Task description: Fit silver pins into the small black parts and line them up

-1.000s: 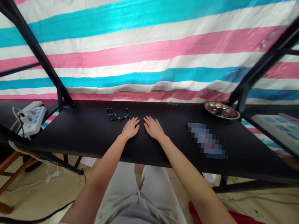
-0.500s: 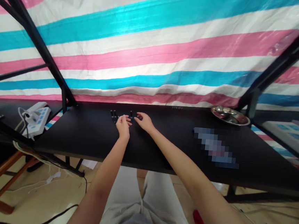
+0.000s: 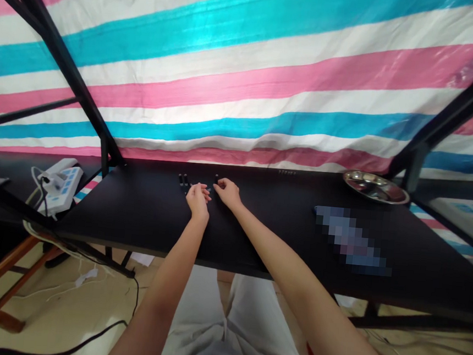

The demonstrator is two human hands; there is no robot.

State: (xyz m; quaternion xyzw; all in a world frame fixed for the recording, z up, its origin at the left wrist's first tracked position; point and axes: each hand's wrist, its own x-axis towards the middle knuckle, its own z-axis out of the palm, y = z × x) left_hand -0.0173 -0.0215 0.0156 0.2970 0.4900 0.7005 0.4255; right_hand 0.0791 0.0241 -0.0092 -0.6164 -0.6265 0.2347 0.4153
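Observation:
Several small black cylindrical pieces [image 3: 183,181] lie near the far edge of the black table [image 3: 142,213]. My left hand [image 3: 198,199] rests just right of them, its fingers curled together over the spot where more pieces lay; what they hold is hidden. My right hand [image 3: 227,192] is beside it, fingertips pinched at one small black piece [image 3: 216,178] that shows just above them. The two hands nearly touch.
A metal dish [image 3: 375,187] sits at the table's far right, with a blurred flat object [image 3: 350,243] in front of it. A white power strip [image 3: 60,181] with cables lies on the left. Black frame posts [image 3: 104,157] and a striped tarp stand behind.
Both hands went from lying flat at mid-table to reaching forward and left onto the black pieces, fingers curling closed. The loose pieces nearest the hands are now covered.

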